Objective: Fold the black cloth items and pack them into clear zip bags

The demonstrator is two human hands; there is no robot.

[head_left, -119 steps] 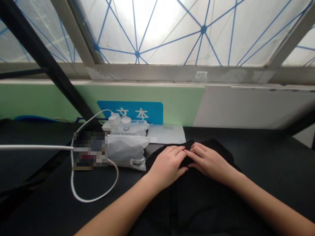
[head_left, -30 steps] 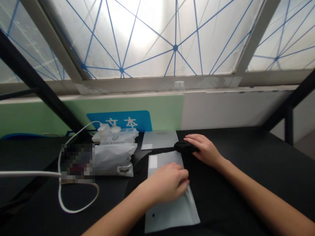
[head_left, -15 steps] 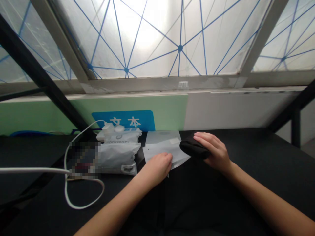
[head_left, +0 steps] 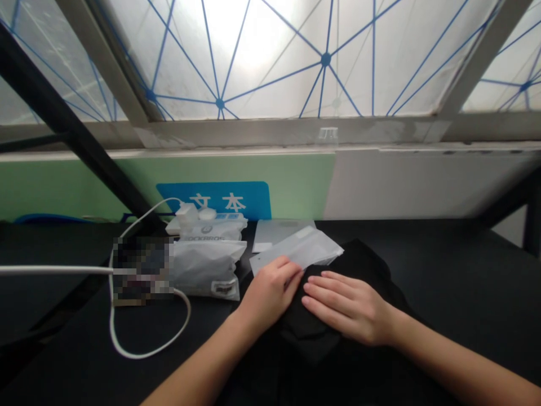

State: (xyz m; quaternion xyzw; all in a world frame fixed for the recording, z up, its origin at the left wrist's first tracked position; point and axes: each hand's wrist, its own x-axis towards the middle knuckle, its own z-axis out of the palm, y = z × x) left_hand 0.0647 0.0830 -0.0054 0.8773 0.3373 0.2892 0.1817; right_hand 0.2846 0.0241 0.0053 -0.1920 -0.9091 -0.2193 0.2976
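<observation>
A black cloth (head_left: 315, 341), perhaps a garment, lies partly unfolded on the black table in front of me. It is dark against dark, so its full outline and its kind are hard to make out. My right hand (head_left: 346, 307) rests flat on top of it, fingers stretched out toward the left. My left hand (head_left: 273, 290) is closed at the cloth's upper left edge, thumb and fingers pinched together there. Just behind the left hand lies a frosted plastic bag (head_left: 302, 248), its near edge partly covered by that hand and the cloth.
Another flat clear bag (head_left: 281, 231) lies farther back. To the left are a filled grey plastic bag (head_left: 203, 268), a second packed bag (head_left: 211, 230), a white plug (head_left: 185, 215) and a looped white cable (head_left: 150, 355). A black table (head_left: 456, 276) extends right; a wall and window stand behind.
The right hand has come down and left, from holding a bunched black bundle to lying flat on the spread cloth. The frosted bag is turned and shifted right. The view has tilted slightly.
</observation>
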